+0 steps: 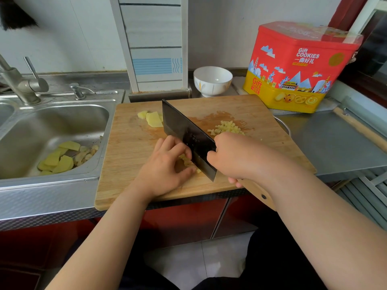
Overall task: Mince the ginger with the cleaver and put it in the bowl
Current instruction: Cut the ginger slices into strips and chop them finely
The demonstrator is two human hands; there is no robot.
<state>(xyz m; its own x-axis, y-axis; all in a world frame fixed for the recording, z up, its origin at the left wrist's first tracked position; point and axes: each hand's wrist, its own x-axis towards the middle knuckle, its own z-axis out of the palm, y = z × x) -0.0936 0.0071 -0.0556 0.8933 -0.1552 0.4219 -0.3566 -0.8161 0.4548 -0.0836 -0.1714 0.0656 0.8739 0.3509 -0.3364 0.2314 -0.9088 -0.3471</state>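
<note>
Gripping the cleaver (186, 135) by its handle, the right hand (234, 158) sets the blade beside ginger (187, 162) pinched under the left hand's (165, 166) curled fingers on the cutting board (129, 155), with the bowl (212, 80) at twelve o'clock.

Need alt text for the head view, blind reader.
A right hand chops ginger with a cleaver on a wooden board while the left hand steadies it. A diced pile and slices lie further back; the white bowl is empty.
</note>
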